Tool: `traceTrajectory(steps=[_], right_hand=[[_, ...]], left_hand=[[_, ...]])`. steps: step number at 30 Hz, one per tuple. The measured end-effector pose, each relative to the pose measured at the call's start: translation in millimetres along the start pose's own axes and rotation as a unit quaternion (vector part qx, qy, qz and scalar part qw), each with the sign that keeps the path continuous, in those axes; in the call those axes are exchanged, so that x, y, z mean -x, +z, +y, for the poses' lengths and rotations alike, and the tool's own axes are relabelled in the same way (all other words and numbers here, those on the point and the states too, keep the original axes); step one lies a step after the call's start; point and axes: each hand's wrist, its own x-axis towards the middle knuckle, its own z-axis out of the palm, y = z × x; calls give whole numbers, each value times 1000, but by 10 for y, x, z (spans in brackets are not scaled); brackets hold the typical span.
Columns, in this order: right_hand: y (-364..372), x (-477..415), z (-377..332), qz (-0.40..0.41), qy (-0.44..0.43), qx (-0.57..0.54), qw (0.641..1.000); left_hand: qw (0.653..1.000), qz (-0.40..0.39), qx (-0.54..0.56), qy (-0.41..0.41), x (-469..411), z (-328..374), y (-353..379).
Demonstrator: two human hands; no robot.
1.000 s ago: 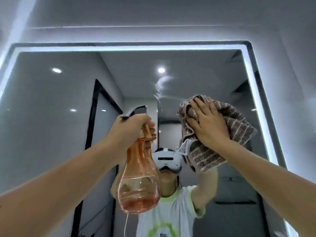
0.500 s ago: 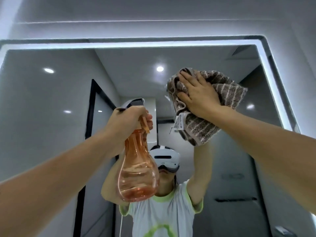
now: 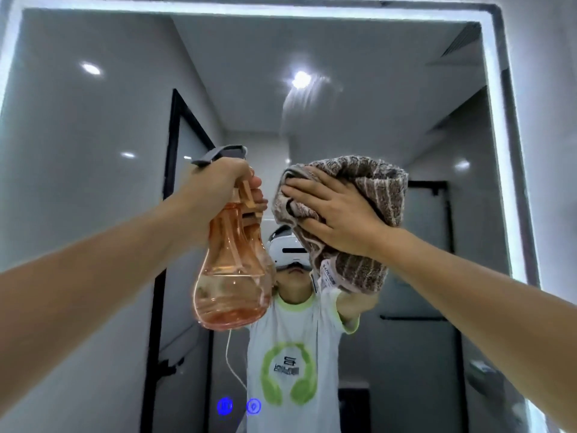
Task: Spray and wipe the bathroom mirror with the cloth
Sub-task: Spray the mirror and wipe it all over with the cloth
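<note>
A large lit-edged mirror [image 3: 93,214] fills the view. My left hand [image 3: 218,185] grips the neck of a clear orange spray bottle [image 3: 231,276] with a grey trigger head, held upright just in front of the glass; a little liquid sits in its base. My right hand [image 3: 334,210] presses a bunched brown striped cloth [image 3: 374,182] flat against the mirror at centre, just right of the bottle. A wet streaked smear [image 3: 309,95] shows on the glass above the cloth.
The mirror's glowing frame [image 3: 499,151] runs along the top and right side, with grey wall beyond it. The glass reflects a person in a white headset, a dark door frame and ceiling lights. Two blue touch icons [image 3: 239,406] glow near the mirror's bottom.
My right hand has wiped the cloth down from the upper part of the mirror to the centre, leaving a streak above. The view has dropped lower on the mirror. The bottle stays held.
</note>
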Motion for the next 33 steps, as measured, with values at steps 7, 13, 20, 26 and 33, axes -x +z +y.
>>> traceTrajectory(steps=[7, 13, 20, 26, 33], right_hand=[[288, 591, -175, -36, -14, -38, 999], [404, 773, -194, -12, -26, -48, 998], [540, 1022, -253, 30, -13, -17, 999], [700, 1500, -261, 55, 30, 14, 998], [632, 1494, -225, 19, 40, 11, 999]], left_hand=[[998, 25, -8, -50, 292, -500, 1], [998, 29, -24, -45, 350, -649, -77], [998, 34, -35, -35, 588, -894, -5], [998, 37, -40, -33, 688, -955, 91], [996, 49, -62, -28, 717, -962, 164]])
